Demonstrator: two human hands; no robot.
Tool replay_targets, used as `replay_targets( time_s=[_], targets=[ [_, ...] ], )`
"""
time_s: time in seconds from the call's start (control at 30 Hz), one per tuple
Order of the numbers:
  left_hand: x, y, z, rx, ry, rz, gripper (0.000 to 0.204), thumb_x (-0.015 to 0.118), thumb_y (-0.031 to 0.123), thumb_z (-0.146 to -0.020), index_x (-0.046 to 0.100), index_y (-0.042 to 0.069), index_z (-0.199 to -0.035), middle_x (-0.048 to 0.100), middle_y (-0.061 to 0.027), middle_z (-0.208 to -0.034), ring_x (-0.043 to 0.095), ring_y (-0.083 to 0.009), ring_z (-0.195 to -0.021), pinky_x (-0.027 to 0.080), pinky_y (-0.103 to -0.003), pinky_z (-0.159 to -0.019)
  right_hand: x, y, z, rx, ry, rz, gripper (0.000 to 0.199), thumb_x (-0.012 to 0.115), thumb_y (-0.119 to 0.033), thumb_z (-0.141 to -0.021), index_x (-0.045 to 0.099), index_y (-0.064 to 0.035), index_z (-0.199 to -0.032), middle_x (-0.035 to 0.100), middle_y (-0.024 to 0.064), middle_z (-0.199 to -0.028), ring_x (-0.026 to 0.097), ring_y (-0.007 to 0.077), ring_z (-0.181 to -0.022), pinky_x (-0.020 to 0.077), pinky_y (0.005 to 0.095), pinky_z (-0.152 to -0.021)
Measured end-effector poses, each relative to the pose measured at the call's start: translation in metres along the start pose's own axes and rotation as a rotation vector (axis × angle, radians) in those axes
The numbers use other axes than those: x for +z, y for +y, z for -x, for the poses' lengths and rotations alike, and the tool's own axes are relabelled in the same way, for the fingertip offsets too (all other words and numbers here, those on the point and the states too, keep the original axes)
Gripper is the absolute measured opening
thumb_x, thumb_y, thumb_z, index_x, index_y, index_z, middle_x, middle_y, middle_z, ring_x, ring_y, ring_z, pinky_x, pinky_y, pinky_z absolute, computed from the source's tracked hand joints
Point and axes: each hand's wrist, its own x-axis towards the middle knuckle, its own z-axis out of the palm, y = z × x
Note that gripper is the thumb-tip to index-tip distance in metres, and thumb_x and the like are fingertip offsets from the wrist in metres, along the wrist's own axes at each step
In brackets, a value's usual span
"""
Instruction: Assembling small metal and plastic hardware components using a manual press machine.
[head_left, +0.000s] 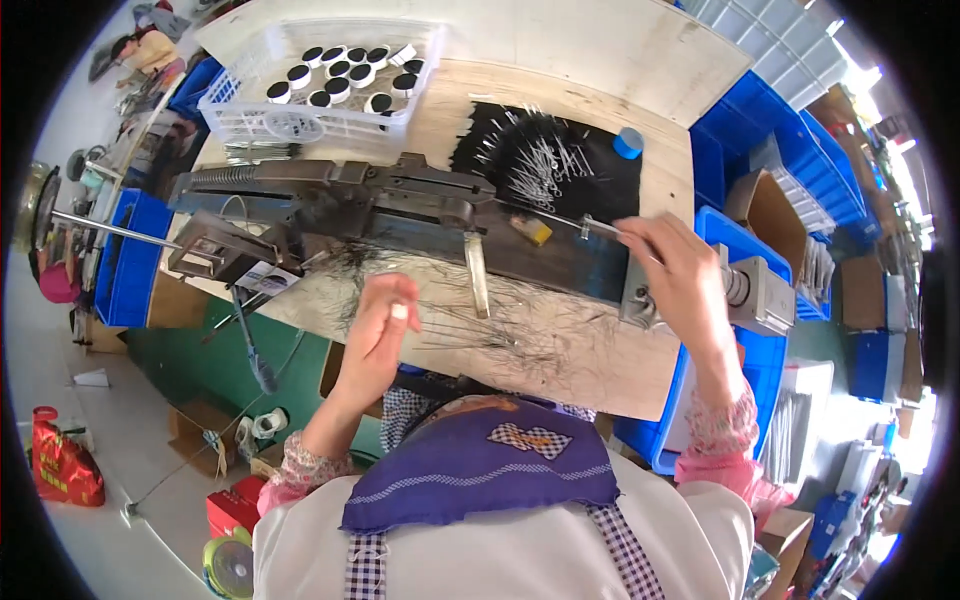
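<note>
a pale wooden surface [620,370] carries a long dark metal machine [370,200] that runs across it from left to right. behind the machine stands a white plastic basket [250,115] of round black-and-white capped pieces, and to its right a black mat [600,185] strewn with thin metal pins, a small blue cap [628,142] at its far edge. blue bins [790,150] crowd the right side of the room; a red bag [62,462] sits on the pale floor at lower left. the right hand [680,275] has its fingers pinched on a thin metal rod [600,227] at the machine's right end — the left hand [380,335] hovers over loose dark wires [520,335] on the surface, fingers curled, holding something small and pale that cannot be made out.
</note>
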Motion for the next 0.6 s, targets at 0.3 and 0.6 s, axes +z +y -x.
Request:
replay_targets(
  time_s=[0.3,0.6],
  targets=[
    [0.036,0.126,-0.034,-0.107,-0.428,0.906,0.025,0.037,0.025,-0.102,0.042,0.01,-0.082,0.038,-0.002,-0.067,0.042,-0.0113,-0.048,0.035,-0.028,-0.039,0.062,0.019,-0.027,-0.281,-0.104,0.278,0.018,0.062,-0.004,-0.077,0.064,-0.0053,-0.095,0.059,0.0075,-0.087,0.06,0.0256,-0.083,0.0524,0.0345,-0.069],
    [-0.005,0.06,-0.018,-0.485,-0.292,0.966,0.033,0.043,0.032,-0.1,0.057,0.003,-0.107,0.057,-0.0064,-0.099,0.04,-0.0055,-0.05,0.03,-0.019,-0.041,0.073,0.006,-0.033,-0.366,-0.17,0.465,0.014,0.059,-0.003,-0.069,0.055,-0.0032,-0.082,0.051,0.0092,-0.082,0.057,0.0238,-0.081,0.0519,0.0317,-0.066]
  ],
)
